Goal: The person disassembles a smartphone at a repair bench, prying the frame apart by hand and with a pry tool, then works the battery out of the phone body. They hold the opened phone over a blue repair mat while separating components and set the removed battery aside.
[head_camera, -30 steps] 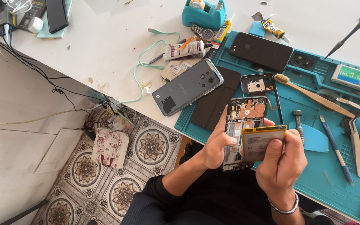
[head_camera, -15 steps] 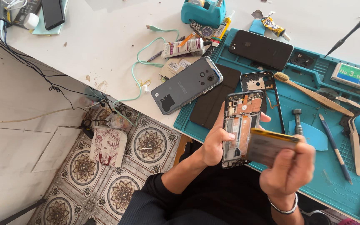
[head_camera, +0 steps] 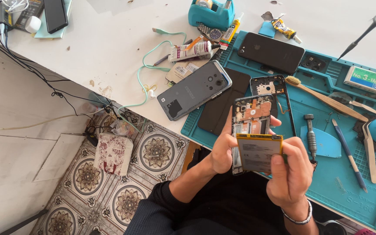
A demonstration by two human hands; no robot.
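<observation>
my left hand (head_camera: 223, 152) grips the opened phone chassis with orange board (head_camera: 250, 130) over the teal mat (head_camera: 340, 182), my right hand (head_camera: 289, 174) pinches the flat grey battery (head_camera: 257, 152), lining it up with the bay.

The opened phone body with exposed circuit boards (head_camera: 250, 126) stands upright in the left hand (head_camera: 223, 150), above the near edge of the ridged silicone repair mat (head_camera: 340, 182). The flat rectangular battery pack (head_camera: 257, 152) sits in front of its lower half, pinched by the right hand (head_camera: 290, 174). The mat lies on the flat work surface (head_camera: 118, 56). Behind the held phone, an empty rectangular phone frame (head_camera: 270, 86) lies on the mat; left of it a flat rectangular screen panel (head_camera: 223, 106), and left again a face-down smartphone with a round rear camera (head_camera: 194, 90), overhanging the mat's edge. To the right lie a short metal-handled screwdriver (head_camera: 311, 135) and a long wooden-handled brush (head_camera: 325, 99).
</observation>
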